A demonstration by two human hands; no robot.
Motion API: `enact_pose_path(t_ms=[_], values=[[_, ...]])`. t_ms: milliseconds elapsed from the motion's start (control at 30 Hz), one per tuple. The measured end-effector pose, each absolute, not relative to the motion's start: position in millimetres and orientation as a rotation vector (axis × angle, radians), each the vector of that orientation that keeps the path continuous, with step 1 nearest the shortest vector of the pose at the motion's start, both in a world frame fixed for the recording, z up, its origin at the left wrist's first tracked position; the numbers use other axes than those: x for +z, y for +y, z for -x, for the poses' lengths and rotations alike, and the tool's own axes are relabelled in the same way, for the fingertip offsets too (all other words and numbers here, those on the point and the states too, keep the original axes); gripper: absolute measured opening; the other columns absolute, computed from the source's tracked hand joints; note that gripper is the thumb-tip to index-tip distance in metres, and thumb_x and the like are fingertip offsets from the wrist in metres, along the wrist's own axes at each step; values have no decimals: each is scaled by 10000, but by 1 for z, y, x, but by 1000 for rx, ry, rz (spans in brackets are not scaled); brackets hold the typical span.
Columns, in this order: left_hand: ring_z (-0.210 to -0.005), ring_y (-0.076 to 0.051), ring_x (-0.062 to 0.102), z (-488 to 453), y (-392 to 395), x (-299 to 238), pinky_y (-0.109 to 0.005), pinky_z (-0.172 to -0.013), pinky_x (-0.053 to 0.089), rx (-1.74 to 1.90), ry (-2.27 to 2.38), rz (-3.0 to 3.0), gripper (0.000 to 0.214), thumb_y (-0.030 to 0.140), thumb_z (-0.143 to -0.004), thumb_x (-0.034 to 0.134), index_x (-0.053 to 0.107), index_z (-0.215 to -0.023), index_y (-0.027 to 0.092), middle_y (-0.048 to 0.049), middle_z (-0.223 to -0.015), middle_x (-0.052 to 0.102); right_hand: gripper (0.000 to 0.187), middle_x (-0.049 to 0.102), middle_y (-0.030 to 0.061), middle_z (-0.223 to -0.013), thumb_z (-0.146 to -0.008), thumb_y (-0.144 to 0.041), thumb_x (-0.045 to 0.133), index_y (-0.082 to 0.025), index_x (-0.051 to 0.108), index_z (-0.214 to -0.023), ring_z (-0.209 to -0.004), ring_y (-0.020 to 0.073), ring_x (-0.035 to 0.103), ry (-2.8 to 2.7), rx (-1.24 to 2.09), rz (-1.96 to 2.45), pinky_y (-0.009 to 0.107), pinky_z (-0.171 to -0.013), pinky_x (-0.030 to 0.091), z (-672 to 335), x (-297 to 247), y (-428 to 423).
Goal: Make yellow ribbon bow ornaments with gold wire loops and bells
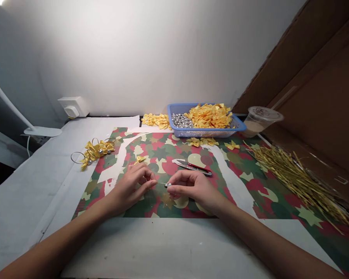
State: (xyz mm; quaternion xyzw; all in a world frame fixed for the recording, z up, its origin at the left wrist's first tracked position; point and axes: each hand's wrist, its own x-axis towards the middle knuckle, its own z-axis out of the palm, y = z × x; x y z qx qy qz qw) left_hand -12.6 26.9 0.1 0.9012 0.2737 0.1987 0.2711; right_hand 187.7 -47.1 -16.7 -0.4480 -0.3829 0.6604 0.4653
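Observation:
My left hand (130,185) and my right hand (192,188) meet over the middle of a patterned paper mat (163,155). A thin wire (161,183) runs from my left fingertips to a small silver bead (168,185), which my right fingertips pinch. The wire's far end is hidden inside my left fingers. A yellow satin bow (140,159) lies just beyond my left hand. Red-handled thread snips (193,167) rest on the mat beyond my right hand, not touching it.
A blue basket (205,133) holds silver beads (182,121) and yellow bows (209,116). Loose bows (156,121) lie beside it. Gold wire stems (296,182) are heaped at right, near a plastic cup (260,120). Wired yellow bows with beads (95,152) lie at left.

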Motion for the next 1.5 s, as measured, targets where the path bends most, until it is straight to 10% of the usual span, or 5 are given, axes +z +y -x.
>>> enact_pose_path(t_ms=[1133,1500], values=[[-745,-156,504,14,29,-1,-316,-747,405,555,762,-2469,205,266,-935,421,500,-759,198,-14,-770,568,285,660,-7,-698,-612,-380,829,-187,649,-723,-658,122,651,-956,1581,1120,230,-608,531,-190,-14,-47],[-728,-153,508,16,36,-13,-316,-737,390,657,699,-2508,199,243,-947,407,502,-778,198,-13,-754,560,213,684,68,-870,-817,-405,616,-193,597,-835,-786,203,654,-1311,320,1584,355,-744,533,-258,9,9]])
